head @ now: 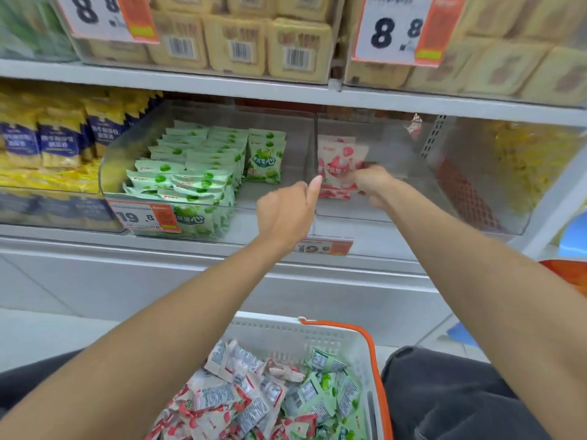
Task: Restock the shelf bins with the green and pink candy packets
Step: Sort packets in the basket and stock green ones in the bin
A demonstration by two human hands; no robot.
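A: What is the biggest thing here?
B: A white shelf (95,246), with two clear bins side by side on it, sharing a middle wall. At the bottom edge of the view sits a white basket (286,335) with an orange handle, heaped with loose packets (241,398), pink and green mixed.
A: And the bins?
B: The left bin (246,217) holds green packets (197,160) in rows running from its front-left corner to its rear edge, filling the left half. An upright green packet (265,160) stands near the rear, just right of the rows. The right bin (406,173) has only pink packets (336,166), upright against its left wall.
A: Who has hold of those?
B: The right hand (371,182). Its fingers are curled round the right edge of the pink packets, pinching them. How many packets it has is hard to tell.
A: And the other hand?
B: The left hand (286,211) hovers at the front edge where the two bins meet. Its fingers are curled under with nothing visible in them, and the thumb is stretched toward the pink packets.
A: Anything smaller?
B: A price tag (143,215) reading 19.8, at the left bin's front-left corner.
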